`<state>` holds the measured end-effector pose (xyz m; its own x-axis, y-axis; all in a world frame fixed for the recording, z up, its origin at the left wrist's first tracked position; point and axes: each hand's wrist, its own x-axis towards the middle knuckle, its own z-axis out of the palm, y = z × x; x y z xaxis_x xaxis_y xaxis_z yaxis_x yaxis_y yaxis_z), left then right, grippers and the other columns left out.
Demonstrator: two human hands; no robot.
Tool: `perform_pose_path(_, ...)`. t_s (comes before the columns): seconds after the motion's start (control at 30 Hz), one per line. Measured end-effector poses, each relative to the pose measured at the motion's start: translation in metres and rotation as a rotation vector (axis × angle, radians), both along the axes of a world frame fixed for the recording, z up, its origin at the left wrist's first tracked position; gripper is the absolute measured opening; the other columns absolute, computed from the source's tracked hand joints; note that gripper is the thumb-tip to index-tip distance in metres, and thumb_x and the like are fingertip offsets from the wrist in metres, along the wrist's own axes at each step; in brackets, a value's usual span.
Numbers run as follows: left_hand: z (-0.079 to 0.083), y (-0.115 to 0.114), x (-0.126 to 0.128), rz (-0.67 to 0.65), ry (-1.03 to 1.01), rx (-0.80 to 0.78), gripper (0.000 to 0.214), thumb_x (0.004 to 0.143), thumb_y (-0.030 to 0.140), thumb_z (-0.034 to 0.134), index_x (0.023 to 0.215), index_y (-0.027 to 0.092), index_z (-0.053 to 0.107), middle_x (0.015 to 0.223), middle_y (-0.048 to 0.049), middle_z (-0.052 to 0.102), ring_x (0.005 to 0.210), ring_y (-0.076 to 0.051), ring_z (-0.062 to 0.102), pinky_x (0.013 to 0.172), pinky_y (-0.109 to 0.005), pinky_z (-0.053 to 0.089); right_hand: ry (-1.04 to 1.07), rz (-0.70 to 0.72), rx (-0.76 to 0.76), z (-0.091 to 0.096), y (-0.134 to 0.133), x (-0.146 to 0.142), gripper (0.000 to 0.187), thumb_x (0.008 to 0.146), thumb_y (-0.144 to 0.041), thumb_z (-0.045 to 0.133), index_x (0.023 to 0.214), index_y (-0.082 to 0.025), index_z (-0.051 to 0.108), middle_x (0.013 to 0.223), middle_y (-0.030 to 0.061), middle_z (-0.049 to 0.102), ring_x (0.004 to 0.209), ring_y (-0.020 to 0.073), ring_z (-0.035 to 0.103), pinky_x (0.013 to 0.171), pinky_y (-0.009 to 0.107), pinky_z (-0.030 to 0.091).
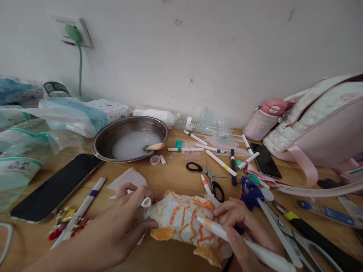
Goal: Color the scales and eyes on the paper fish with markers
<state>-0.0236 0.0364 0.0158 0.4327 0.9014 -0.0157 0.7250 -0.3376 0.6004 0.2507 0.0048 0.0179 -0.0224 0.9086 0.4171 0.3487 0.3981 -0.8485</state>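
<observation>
Centrally, on the near part of the pale brown wooden table point(176, 177): one crumpled white papery form with orange stripes and fin-like flaps point(181, 215), long axis running left to right, right end slightly nearer. Left hand point(127, 223): at the form's left end, pinching it, thumb on the near side; a small white ring-shaped piece point(146, 202), perhaps a cap, shows at the fingers. Right hand point(246, 226): thumb and fingers closed about one white cylindrical marker with a pale orange band point(218, 229); whether the far fingers also touch the form's right end is unclear. Marker axis: oblique, rear end near and right, tip far and left, slanting across the form's length. Tip: at the striped upper face, a little right of middle, touching or just above, cannot tell; of the two hands, the right is nearer the striped right half. Just beyond the form: small black-handled steel scissors point(210, 174).
</observation>
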Motion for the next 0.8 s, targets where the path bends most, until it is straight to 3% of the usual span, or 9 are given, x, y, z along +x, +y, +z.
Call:
perform_pose_path(0.27,0.0038,0.0020,0.0015,0.007,0.014,0.019,0.027,0.091,0.041,0.053,0.116,0.029,0.054,0.106,-0.0057,0.068,0.103,-0.031,0.060,0.088,-0.046,0.048,0.007,-0.012,0.005,-0.0003,0.0027,0.0010,0.023,0.095,-0.030,0.048,0.073,-0.024,0.053,0.076,-0.0005,0.060,0.079,0.0174,0.059,0.075,0.034,0.042)
perform_pose_path(0.43,-0.0011,0.0014,-0.0002,0.009,-0.016,0.016,0.029,0.092,0.038,0.052,0.119,0.030,0.053,0.108,-0.0062,0.067,0.105,-0.030,0.059,0.089,-0.045,0.047,0.002,0.018,0.026,-0.0015,0.0038,0.0009,0.036,0.098,-0.045,0.044,0.070,-0.024,0.051,0.074,0.0003,0.060,0.076,0.0176,0.060,0.072,0.034,0.043)
perform_pose_path(0.8,-0.0012,0.0027,-0.0001,0.002,0.005,-0.049,0.027,0.093,0.042,0.050,0.117,0.030,0.051,0.110,-0.0058,0.065,0.110,-0.032,0.056,0.093,-0.050,0.045,0.023,0.053,0.029,-0.0078,0.0072,0.0036,0.023,0.093,-0.031,0.047,0.071,-0.024,0.050,0.073,-0.0018,0.058,0.075,0.0164,0.057,0.073,0.034,0.039)
